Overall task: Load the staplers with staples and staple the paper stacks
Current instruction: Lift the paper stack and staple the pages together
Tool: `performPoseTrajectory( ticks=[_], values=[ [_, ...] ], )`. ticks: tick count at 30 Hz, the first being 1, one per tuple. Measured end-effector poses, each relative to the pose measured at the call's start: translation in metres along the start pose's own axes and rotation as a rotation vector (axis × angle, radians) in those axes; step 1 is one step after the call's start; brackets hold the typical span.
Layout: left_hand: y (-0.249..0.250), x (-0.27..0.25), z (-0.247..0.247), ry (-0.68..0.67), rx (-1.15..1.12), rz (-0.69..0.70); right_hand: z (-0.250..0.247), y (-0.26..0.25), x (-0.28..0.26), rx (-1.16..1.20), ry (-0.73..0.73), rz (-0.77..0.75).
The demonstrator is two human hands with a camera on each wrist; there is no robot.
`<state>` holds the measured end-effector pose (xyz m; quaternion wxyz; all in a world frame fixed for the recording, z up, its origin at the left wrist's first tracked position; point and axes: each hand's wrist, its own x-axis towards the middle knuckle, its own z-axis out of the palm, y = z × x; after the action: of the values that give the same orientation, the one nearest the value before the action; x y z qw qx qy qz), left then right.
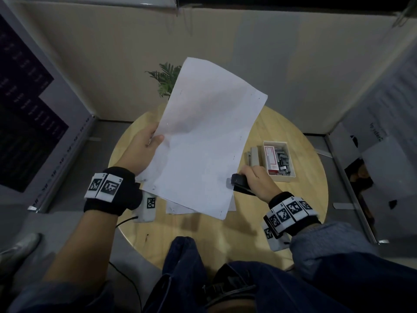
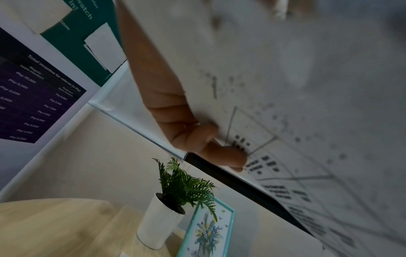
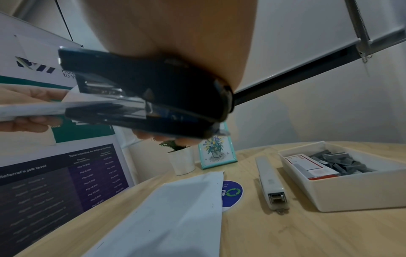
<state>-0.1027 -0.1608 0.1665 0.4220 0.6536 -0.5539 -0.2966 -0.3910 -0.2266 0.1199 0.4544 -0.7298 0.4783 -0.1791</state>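
Observation:
My left hand point(image 1: 141, 150) holds a white paper stack point(image 1: 203, 136) up above the round wooden table point(image 1: 300, 199), thumb on top and fingers point(image 2: 222, 154) underneath against the printed side point(image 2: 285, 121). My right hand point(image 1: 257, 180) grips a black stapler point(image 1: 240, 184) whose mouth sits over the stack's near right edge; the paper edge point(image 3: 33, 111) lies between the halves of the black stapler point(image 3: 142, 97). A grey stapler point(image 1: 254, 157) point(image 3: 272, 184) lies on the table beside a white tray point(image 1: 291, 178) point(image 3: 342, 196) of loose staples point(image 3: 338, 161) and a staple box point(image 3: 312, 167).
More paper sheets point(image 1: 180, 208) point(image 3: 167, 217) lie flat on the table under the held stack. A potted plant point(image 2: 167, 208) and a framed flower picture point(image 2: 208, 231) stand at the table's far side. A round blue sticker point(image 3: 232, 193) is on the tabletop. Panels with posters enclose the space.

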Motion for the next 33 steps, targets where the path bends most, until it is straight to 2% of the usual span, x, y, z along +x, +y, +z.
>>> performPoseTrajectory(
  ticks=[18, 26, 30, 33],
  values=[
    [-0.002, 0.007, 0.008, 0.007, 0.035, 0.020, 0.000, 0.009, 0.005, -0.113, 0.030, -0.014],
    [-0.001, 0.012, 0.012, 0.000, 0.015, 0.054, 0.006, 0.018, 0.008, -0.309, 0.152, -0.040],
    [0.001, 0.009, 0.013, 0.014, -0.030, 0.013, 0.010, 0.018, 0.006, -0.351, 0.183, -0.057],
    [-0.004, 0.008, 0.012, 0.012, -0.044, -0.014, 0.012, 0.018, 0.007, -0.303, 0.172, 0.013]
  ],
)
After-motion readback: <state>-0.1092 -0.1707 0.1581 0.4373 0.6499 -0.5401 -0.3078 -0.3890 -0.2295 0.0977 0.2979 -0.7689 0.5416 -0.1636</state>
